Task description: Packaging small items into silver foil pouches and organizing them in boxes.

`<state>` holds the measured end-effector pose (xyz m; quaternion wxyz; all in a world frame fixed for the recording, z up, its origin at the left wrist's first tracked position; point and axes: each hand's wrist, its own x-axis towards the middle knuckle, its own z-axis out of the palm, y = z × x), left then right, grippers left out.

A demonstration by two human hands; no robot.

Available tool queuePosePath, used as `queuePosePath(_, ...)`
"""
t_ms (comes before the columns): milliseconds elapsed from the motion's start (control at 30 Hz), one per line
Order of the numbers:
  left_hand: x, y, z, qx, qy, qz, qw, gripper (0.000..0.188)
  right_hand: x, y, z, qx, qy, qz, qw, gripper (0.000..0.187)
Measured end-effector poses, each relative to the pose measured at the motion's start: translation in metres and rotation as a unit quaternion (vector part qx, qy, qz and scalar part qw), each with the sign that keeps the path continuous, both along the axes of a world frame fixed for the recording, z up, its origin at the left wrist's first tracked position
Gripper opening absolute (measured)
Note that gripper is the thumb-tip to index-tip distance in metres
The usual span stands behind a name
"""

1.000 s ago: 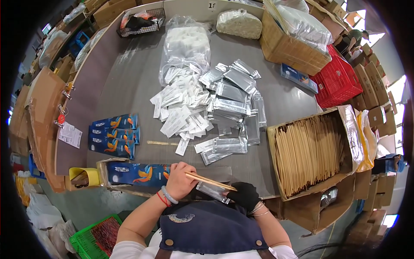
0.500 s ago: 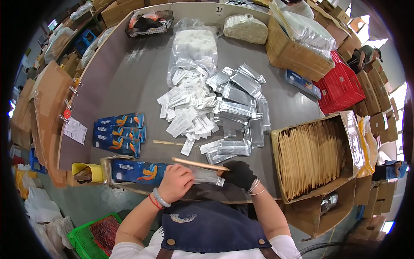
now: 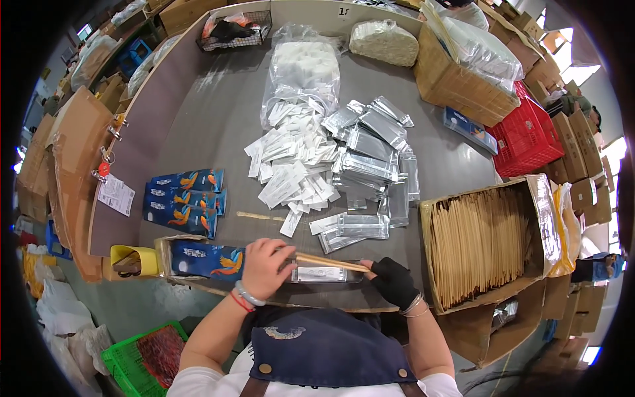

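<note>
A thin tan flat piece (image 3: 331, 263), seen nearly edge-on, spans the gap between my hands. The gloved fingers and thumb of my right hand (image 3: 393, 281) pinch its right end; the black glove leaves the fingertips bare. My bare left hand (image 3: 266, 268) curls over its left end, hiding that end. Just below the piece lies a silver packet (image 3: 321, 274) with a white label, partly behind my left fingers. Left of that hand, a dark blue printed packet (image 3: 208, 258) with an orange bird rests in an open carton (image 3: 165, 258).
White paper sachets (image 3: 291, 165) and silver packets (image 3: 370, 155) are heaped mid-table. Blue printed packets (image 3: 182, 205) lie at left. A carton (image 3: 430, 255) of upright tan pieces (image 3: 476, 245) stands at right, near a red crate (image 3: 529, 135). A yellow container (image 3: 135, 259) sits at the left edge.
The tan piece has moved right and slightly down with my right hand. My left hand has shifted up a little, and more of the silver packet shows below the piece.
</note>
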<state>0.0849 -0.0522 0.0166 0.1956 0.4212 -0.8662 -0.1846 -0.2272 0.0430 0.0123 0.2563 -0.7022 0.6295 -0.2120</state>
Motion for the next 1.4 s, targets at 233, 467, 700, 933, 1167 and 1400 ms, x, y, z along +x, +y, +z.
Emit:
queuePosePath(233,0.027,0.007,0.011,0.025,-0.043,-0.058,0.997,0.071,0.015,-0.002,-0.011,0.034,0.131,0.043,0.990,0.029)
queuePosePath(467,-0.005,0.009,0.009,0.028,-0.049,-0.096,0.994,0.075,0.011,-0.005,-0.038,-0.051,0.073,-0.063,0.994,0.028)
queuePosePath(700,-0.026,0.003,0.006,-0.008,-0.025,-0.103,0.994,0.062,0.104,-0.027,-0.014,0.039,-0.238,-0.090,0.966,0.044)
queuePosePath(933,-0.025,-0.017,0.037,0.031,-0.158,-0.210,0.964,0.033,0.067,-0.033,0.009,-0.050,0.153,0.073,0.984,0.063)
queuePosePath(1167,0.042,-0.061,0.032,-0.076,-0.113,-0.025,0.990,0.038,0.045,-0.022,0.035,-0.020,0.126,-0.081,0.989,0.060)
queuePosePath(1400,0.020,0.004,-0.025,0.064,-0.046,0.199,0.977,0.089,0.062,-0.024,0.045,-0.043,0.182,-0.012,0.982,0.063)
